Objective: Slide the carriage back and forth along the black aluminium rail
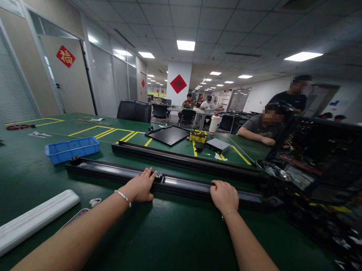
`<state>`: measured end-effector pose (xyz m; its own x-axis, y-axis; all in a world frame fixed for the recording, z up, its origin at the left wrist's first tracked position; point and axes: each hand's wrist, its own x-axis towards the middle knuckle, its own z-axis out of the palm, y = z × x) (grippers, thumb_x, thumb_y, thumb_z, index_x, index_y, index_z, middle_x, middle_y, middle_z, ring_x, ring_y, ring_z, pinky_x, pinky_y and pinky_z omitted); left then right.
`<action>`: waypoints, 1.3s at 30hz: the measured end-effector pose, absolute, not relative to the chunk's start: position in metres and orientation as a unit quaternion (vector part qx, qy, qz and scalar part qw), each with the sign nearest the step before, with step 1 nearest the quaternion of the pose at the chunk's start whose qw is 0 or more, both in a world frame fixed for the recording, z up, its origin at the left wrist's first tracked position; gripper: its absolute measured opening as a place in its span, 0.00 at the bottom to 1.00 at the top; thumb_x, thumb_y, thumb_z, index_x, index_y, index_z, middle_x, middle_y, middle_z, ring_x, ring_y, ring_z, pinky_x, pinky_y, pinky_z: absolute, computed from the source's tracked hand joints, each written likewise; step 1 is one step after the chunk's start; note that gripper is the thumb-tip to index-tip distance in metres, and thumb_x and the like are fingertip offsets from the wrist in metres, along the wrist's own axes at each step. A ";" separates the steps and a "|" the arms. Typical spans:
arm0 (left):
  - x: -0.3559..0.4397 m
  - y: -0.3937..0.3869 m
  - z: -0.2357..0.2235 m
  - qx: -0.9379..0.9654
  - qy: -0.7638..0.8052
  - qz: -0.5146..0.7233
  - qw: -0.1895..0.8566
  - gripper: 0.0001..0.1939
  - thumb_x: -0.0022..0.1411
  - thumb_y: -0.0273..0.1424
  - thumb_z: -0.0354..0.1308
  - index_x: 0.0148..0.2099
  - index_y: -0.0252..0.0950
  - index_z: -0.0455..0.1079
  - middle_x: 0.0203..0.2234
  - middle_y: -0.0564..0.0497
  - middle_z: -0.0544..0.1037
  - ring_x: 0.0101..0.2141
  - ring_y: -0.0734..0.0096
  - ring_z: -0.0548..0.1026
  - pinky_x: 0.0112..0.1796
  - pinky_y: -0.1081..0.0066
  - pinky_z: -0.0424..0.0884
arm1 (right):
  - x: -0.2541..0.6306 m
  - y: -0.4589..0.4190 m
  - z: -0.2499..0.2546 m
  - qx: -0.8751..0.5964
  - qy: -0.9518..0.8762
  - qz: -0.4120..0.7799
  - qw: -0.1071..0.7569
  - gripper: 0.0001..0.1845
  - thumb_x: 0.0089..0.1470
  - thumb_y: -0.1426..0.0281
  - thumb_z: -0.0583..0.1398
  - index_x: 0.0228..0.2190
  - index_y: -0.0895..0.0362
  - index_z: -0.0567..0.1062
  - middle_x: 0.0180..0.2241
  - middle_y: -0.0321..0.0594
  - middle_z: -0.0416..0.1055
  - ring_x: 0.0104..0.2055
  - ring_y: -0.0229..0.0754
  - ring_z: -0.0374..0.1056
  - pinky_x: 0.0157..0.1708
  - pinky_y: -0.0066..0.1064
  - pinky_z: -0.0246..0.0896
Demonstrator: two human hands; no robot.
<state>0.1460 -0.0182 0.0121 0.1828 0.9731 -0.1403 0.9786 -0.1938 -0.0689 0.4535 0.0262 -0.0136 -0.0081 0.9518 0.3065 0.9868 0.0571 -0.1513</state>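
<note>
A long black metal rail (112,173) lies across the green table in front of me. My left hand (140,186) rests on its near edge, fingers stretched flat over the rail beside a small black fitting (158,176). My right hand (224,196) is curled over the rail's near edge further right, fingers wrapped on it. A second black rail (179,159) lies parallel just behind.
A blue plastic bin (72,149) stands at the left. A white bar (27,222) lies near left, white earbuds (95,202) beside it. A black open frame with wiring (321,167) fills the right. Behind are a black panel (168,135), a yellow bundle (198,136), a grey box (217,145) and seated people.
</note>
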 end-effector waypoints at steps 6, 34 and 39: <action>0.147 -0.018 0.013 0.770 0.633 -0.078 0.019 0.49 0.46 0.40 0.56 0.65 0.23 0.40 0.63 0.28 0.41 0.62 0.45 0.45 0.57 0.55 0.52 | 0.454 0.026 -0.015 -0.685 -0.707 -0.060 0.165 0.21 0.52 0.70 0.48 0.41 0.54 0.76 0.45 0.38 0.73 0.48 0.41 0.64 0.48 0.33 0.51; 0.152 -0.017 0.008 0.763 0.642 -0.075 0.025 0.50 0.46 0.40 0.55 0.66 0.30 0.38 0.64 0.35 0.40 0.62 0.40 0.41 0.54 0.45 0.54 | 0.454 0.026 -0.015 -0.684 -0.707 -0.061 0.169 0.21 0.52 0.69 0.47 0.42 0.54 0.75 0.45 0.38 0.73 0.48 0.41 0.64 0.49 0.33 0.51; 0.155 -0.018 0.012 0.759 0.646 -0.074 0.032 0.49 0.46 0.40 0.54 0.66 0.29 0.38 0.64 0.34 0.40 0.62 0.39 0.42 0.54 0.43 0.53 | 0.454 0.025 -0.013 -0.686 -0.707 -0.052 0.161 0.21 0.52 0.70 0.48 0.42 0.54 0.75 0.46 0.38 0.72 0.48 0.41 0.64 0.49 0.33 0.50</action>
